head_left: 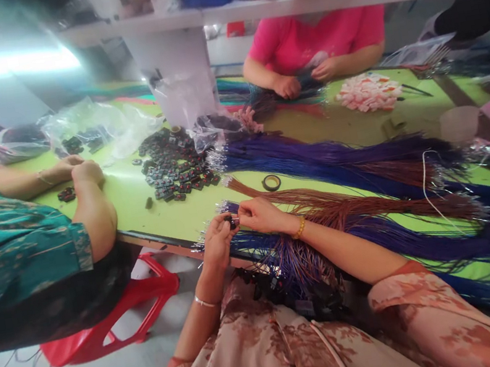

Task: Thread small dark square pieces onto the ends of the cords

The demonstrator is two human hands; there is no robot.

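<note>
The left hand (215, 243) pinched a connector (231, 222), partly hidden, just beside the right hand (260, 215), which was closed, any hold too small to make out; wires (297, 256) partly covered the blurred parts (310, 305) below.

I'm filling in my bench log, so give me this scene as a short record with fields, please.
Left hand: pinching a small black piece
Right hand: fingertips close to that piece; whether they grip a wire is unclear
Near the hands: brown wires, blue wires, tape roll
Table: light green, bearing a pile of black parts
Across the table: person in a pink top
At left: person in a teal top, red stool below
</note>
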